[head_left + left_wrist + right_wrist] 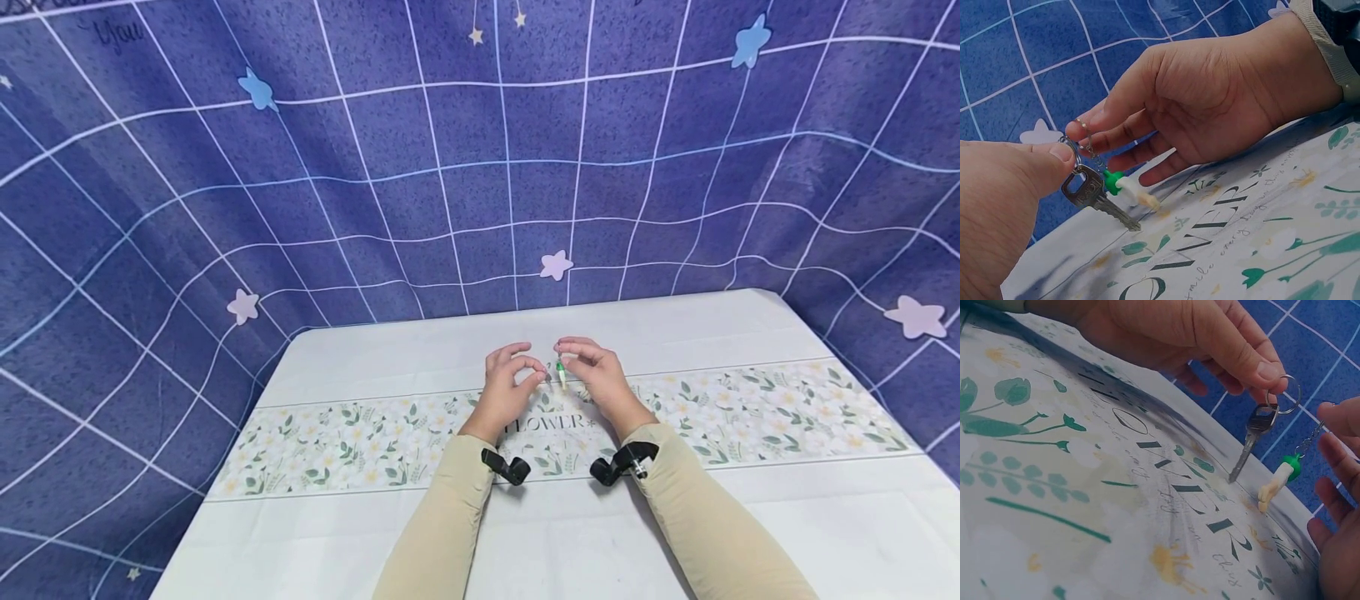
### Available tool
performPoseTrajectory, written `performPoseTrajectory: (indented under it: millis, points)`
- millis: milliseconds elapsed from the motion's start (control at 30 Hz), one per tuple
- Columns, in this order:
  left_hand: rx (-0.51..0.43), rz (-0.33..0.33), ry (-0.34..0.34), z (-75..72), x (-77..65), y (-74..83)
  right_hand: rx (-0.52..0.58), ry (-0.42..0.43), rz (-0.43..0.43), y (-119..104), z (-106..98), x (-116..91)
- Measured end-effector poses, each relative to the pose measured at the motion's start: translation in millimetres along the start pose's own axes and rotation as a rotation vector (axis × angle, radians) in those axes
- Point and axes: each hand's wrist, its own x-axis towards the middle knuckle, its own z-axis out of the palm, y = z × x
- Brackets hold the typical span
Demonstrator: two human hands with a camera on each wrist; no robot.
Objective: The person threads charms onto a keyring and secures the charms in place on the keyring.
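My left hand (504,392) pinches a metal key ring (1299,395) between thumb and fingertips. From the ring hangs a silver key (1088,189), its blade slanting down. Facing it, my right hand (602,382) pinches the upper end of a thin ball-and-link chain (1309,439). A small charm (1283,475), green on top, white in the middle and yellowish at the bottom, dangles from that chain. In the right wrist view a gap shows between the ring and the chain. Both hands are held over the table, fingertips close together.
A white table cover (337,533) with a printed floral band (315,450) and lettering lies beneath the hands. Behind the table hangs a blue curtain (420,200) with white grid lines and stars. Black camera mounts (507,467) sit on both wrists over beige sleeves.
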Motion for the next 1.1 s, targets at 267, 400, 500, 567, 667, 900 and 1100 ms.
performPoseTrajectory:
  millis: [267, 400, 500, 567, 667, 900, 1100]
  points:
    - [-0.009, -0.005, -0.01, -1.0, 1.1, 1.8, -0.042, -0.003, -0.049, -19, 4, -7]
    - [-0.012, 0.002, -0.012, -2.1, 1.4, 4.2, -0.051, -0.013, -0.065, -17, 4, -7]
    - [-0.02, 0.008, -0.007, -3.1, 1.7, 6.5, -0.046, -0.02, -0.081, -14, 4, -7]
    - [-0.018, 0.006, -0.005, -3.8, 1.9, 8.1, -0.042, -0.022, -0.089, -13, 4, -6]
    - [-0.009, 0.01, 0.002, -4.2, 2.9, 9.2, -0.031, -0.026, -0.086, -13, 4, -7]
    - [0.016, 0.015, -0.005, -6.4, 4.6, 14.4, -0.025, -0.034, -0.107, -16, 7, -9]
    - [0.025, -0.004, -0.021, -7.5, 4.3, 17.9, -0.066, -0.04, -0.149, -17, 8, -10]
